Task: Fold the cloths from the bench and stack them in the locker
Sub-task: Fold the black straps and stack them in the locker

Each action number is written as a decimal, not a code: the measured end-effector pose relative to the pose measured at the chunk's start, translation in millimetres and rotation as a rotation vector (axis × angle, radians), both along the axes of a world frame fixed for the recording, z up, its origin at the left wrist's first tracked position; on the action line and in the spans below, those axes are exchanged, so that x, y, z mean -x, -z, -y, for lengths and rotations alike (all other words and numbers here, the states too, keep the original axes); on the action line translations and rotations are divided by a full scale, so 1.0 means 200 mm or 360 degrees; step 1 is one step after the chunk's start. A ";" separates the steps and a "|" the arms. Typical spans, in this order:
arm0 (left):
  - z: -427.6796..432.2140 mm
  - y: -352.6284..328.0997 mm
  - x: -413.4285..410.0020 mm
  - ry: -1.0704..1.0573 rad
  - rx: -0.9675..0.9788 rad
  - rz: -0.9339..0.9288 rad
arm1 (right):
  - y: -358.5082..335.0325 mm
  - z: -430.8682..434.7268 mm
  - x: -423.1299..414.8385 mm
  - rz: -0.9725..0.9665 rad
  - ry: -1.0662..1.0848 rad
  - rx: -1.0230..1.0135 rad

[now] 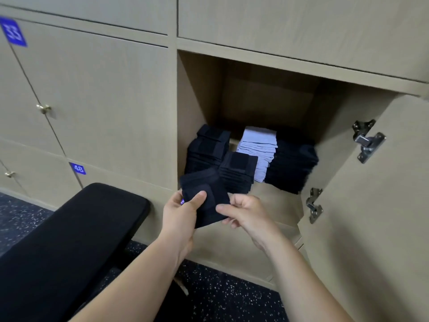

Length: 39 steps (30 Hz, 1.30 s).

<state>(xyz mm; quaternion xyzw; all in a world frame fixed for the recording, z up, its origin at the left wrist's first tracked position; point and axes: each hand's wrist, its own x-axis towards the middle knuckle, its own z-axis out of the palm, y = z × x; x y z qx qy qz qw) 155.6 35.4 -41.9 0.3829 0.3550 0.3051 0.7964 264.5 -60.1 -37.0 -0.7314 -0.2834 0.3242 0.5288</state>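
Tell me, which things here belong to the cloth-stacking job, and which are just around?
Job: dark cloth gripped by left hand and right hand; stacked cloths; open locker; bench.
Just there: closed doors; number plates; brass knobs; hinges; speckled floor.

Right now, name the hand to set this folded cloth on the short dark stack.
Left hand, probably: its thumb lies across the folded cloth; the right hand only pinches an edge.
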 end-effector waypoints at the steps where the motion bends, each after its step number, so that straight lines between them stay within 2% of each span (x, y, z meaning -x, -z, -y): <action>1: 0.00 -0.01 0.02 0.0039 -0.0020 -0.0004 | -0.04 0.02 0.02 -0.0011 -0.0019 0.0001; 3: 0.00 -0.04 0.05 0.0183 -0.0033 -0.0030 | -0.09 0.04 0.01 -0.0027 0.0024 -0.0037; 6: 0.00 -0.09 0.09 0.0610 -0.0098 -0.0150 | -0.19 0.07 -0.04 -0.0013 0.0141 -0.0102; 10: 0.04 -0.13 0.12 0.0926 -0.0220 -0.0217 | -0.27 0.08 -0.07 0.0138 -0.0025 0.0157; 12: 0.06 -0.14 0.12 0.0915 -0.0207 -0.0195 | -0.26 0.08 -0.07 0.0173 -0.0117 0.0287; 14: 0.06 -0.15 0.11 0.0810 -0.0134 -0.0184 | -0.24 0.09 -0.08 0.0155 -0.0081 0.0270; 17: 0.05 -0.13 0.10 0.0572 0.0049 -0.0061 | -0.20 0.12 -0.09 0.0058 0.0211 0.0065; 19: 0.04 -0.11 0.08 0.0456 0.0040 -0.0028 | -0.15 0.13 -0.10 -0.0009 0.0359 -0.0036; 25: 0.02 -0.06 -0.03 0.0309 -0.0150 -0.0140 | -0.04 0.12 -0.17 -0.0201 0.0405 -0.0053; 31: -0.02 -0.03 -0.21 0.0250 -0.0249 -0.0236 | 0.04 0.05 -0.31 -0.0268 0.0691 -0.0173; 39: -0.18 0.01 -0.47 0.0347 -0.0787 -0.0431 | 0.06 -0.15 -0.58 -0.0299 0.1019 -0.0513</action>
